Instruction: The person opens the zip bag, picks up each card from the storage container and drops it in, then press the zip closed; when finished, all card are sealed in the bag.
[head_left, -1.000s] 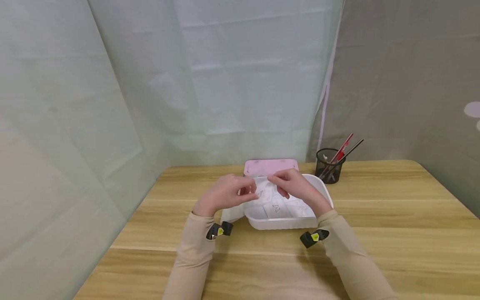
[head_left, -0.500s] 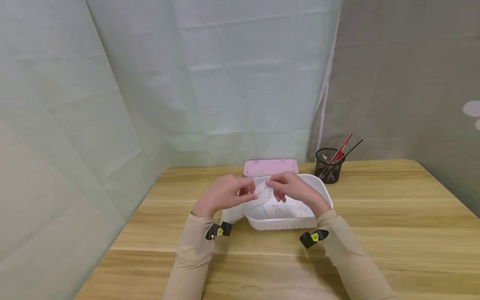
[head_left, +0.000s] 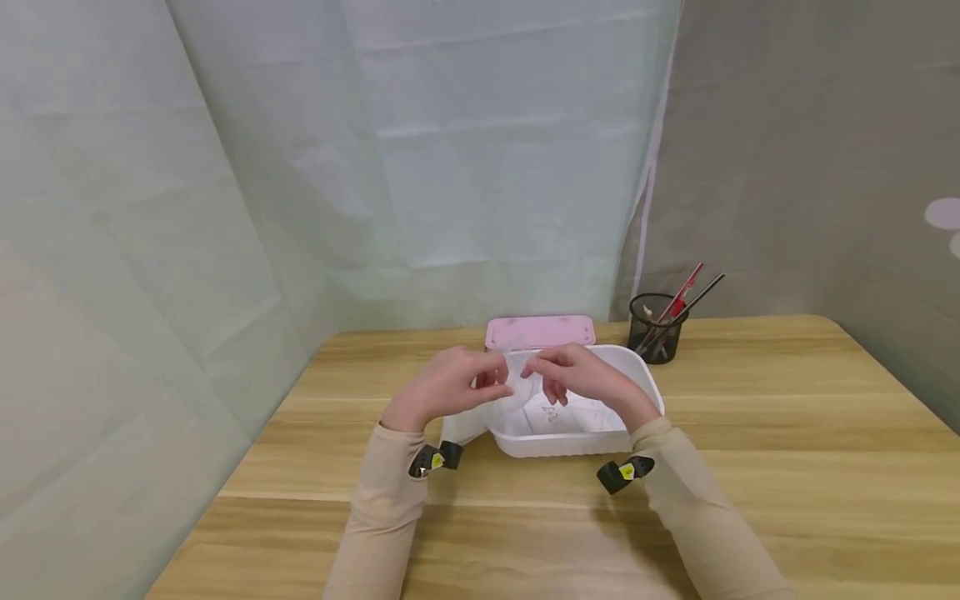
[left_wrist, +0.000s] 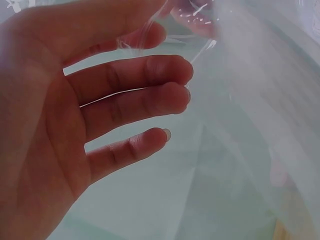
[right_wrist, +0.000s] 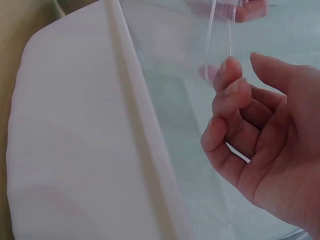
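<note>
Now both hands, left hand (head_left: 448, 387) and right hand (head_left: 576, 375), pinching a clear plastic bag (head_left: 519, 388) above the white tray (head_left: 581, 444).

The film (right_wrist: 170, 75) is thin clear plastic, glossy. The tray (head_left: 645, 392) is white plastic, smooth and matt. The table (head_left: 787, 433) is light wood with visible grain, the pen holder (head_left: 647, 321) is black metal mesh, and the backdrop (head_left: 487, 142) is pale cloth, creased.

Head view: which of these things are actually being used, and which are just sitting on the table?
In use:
left hand
right hand
clear plastic bag, pinched between both hands
white tray, under the hands

Lying about:
pink box
black pen cup
</note>
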